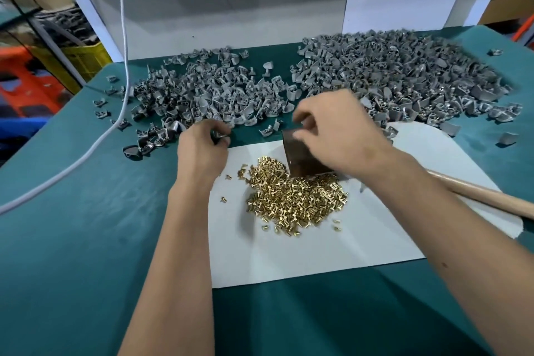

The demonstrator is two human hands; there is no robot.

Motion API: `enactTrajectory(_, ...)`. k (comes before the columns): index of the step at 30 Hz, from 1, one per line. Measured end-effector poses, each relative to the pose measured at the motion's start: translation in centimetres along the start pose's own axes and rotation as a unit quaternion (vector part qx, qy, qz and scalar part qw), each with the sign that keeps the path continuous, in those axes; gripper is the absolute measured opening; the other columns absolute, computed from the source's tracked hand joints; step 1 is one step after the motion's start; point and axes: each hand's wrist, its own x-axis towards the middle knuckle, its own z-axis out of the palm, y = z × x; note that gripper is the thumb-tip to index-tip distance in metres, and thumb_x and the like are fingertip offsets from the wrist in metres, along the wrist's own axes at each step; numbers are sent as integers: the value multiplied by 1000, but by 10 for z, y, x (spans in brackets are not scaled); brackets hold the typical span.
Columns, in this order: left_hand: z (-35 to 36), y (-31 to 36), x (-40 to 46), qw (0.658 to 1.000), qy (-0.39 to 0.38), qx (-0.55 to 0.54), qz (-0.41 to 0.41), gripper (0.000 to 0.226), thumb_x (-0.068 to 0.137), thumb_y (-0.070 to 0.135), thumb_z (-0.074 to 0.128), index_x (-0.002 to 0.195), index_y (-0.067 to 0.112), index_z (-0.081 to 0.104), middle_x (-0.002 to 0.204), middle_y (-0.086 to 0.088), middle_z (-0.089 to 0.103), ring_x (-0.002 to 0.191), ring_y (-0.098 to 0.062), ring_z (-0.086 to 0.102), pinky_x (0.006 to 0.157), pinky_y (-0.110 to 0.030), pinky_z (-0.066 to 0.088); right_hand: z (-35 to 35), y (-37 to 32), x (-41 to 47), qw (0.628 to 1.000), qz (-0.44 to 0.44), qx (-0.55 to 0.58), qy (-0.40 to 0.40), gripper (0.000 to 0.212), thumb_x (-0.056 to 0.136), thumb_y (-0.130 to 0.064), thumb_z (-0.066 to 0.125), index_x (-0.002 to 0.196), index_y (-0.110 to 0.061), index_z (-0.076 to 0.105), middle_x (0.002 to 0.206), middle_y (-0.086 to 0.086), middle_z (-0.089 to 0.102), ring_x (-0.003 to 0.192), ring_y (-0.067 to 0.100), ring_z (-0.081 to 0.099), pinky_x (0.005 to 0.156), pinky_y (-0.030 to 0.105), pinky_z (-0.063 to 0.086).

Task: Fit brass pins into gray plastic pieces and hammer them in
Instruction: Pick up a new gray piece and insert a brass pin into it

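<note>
A person's two bare forearms reach forward over a worktop [72, 240] covered in teal cloth. The left hand [202, 143] has its fingers curled round a small gray plastic piece [220, 133] at the near edge of the left heap of gray plastic pieces [208, 92]. The right hand [335, 136] hovers with curled fingers over a dark metal block [300, 153]; motion blur hides whether it pinches anything. The block stands on a white sheet of paper [318, 254] in the middle of the worktop, touching the far edge of a pile of brass pins [294, 199]. A few loose pins lie just beside the pile. A larger heap of gray plastic pieces [404, 72] spreads across the far right. A wooden handle [485, 196] lies on the paper's right side, partly under the right forearm. A white cable [121, 37] hangs down at the left and trails over the cloth
</note>
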Motion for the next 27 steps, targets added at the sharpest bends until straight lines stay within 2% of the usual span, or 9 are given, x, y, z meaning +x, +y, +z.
enactTrajectory(3, -2, 3, -2, 1000, -7, -1, 29, 19, 87, 0, 70, 91, 18, 76, 85, 14, 66, 68, 1, 57, 57, -10, 40, 17, -33, -13, 991, -115, 0, -70, 12, 95, -30, 67, 106, -28, 71, 101, -5, 71, 89, 13, 66, 86, 33, 57)
enactTrajectory(8, -7, 2, 0, 999, -10, -3, 44, 29, 73, -13, 67, 83, 13, 76, 75, 6, 70, 74, -11, 66, 74, -24, 55, 46, -70, -26, 965, -233, -42, -117, 15, 92, -36, 67, 101, -23, 70, 107, 0, 66, 109, 23, 58, 85, 37, 51)
enactTrajectory(11, -9, -2, 2, 1000, 5, -25, 17, 35, 74, -16, 60, 83, 15, 72, 78, 4, 69, 78, -12, 67, 70, -11, 50, 59, -80, -24, 963, -231, -70, -117, 14, 93, -28, 65, 103, -19, 71, 106, 3, 65, 107, 25, 60, 75, 35, 48)
enactTrajectory(13, -8, -4, 2, 1000, 0, -30, 9, 34, 75, -14, 62, 85, 16, 72, 81, 0, 71, 79, -13, 66, 68, -6, 47, 62, -82, -21, 967, -215, -63, -120, 14, 92, -19, 64, 102, -18, 72, 107, 5, 64, 103, 28, 61, 78, 36, 50)
enactTrajectory(16, -7, -4, 3, 1000, -8, -17, 11, 29, 75, -10, 66, 87, 15, 75, 81, 1, 72, 81, -14, 68, 76, -17, 52, 62, -85, -20, 970, -192, -52, -142, 12, 88, -11, 60, 95, -15, 69, 105, 8, 63, 93, 31, 61, 73, 37, 49)
enactTrajectory(18, -7, -4, 3, 1000, -5, -14, 7, 24, 76, -6, 72, 87, 16, 75, 81, 2, 70, 80, -13, 67, 79, -23, 55, 60, -86, -20, 970, -185, -54, -147, 11, 85, -6, 57, 86, -15, 63, 100, 8, 60, 83, 30, 56, 65, 35, 41)
enactTrajectory(21, -5, -6, 4, 999, 17, -22, -27, 18, 79, 9, 83, 94, 16, 76, 89, 4, 68, 85, -14, 63, 79, -22, 48, 59, -85, -22, 969, -192, -72, -136, 16, 84, 0, 52, 85, -15, 53, 91, 4, 49, 74, 27, 43, 62, 34, 31)
enactTrajectory(24, -3, -8, 3, 999, 29, -14, -41, 16, 80, 14, 83, 96, 16, 78, 92, 4, 70, 90, -17, 65, 79, -21, 43, 58, -77, -24, 978, -178, -44, -103, 15, 87, 0, 56, 93, -12, 54, 88, 7, 55, 77, 32, 55, 60, 36, 37)
enactTrajectory(27, -2, -5, 2, 998, 27, -15, -51, 8, 81, 12, 82, 87, 17, 79, 90, 0, 75, 85, -19, 69, 77, -23, 48, 48, -66, -25, 986, -147, 31, -76, 12, 90, -10, 64, 89, -20, 57, 88, 4, 63, 81, 28, 62, 71, 42, 52)
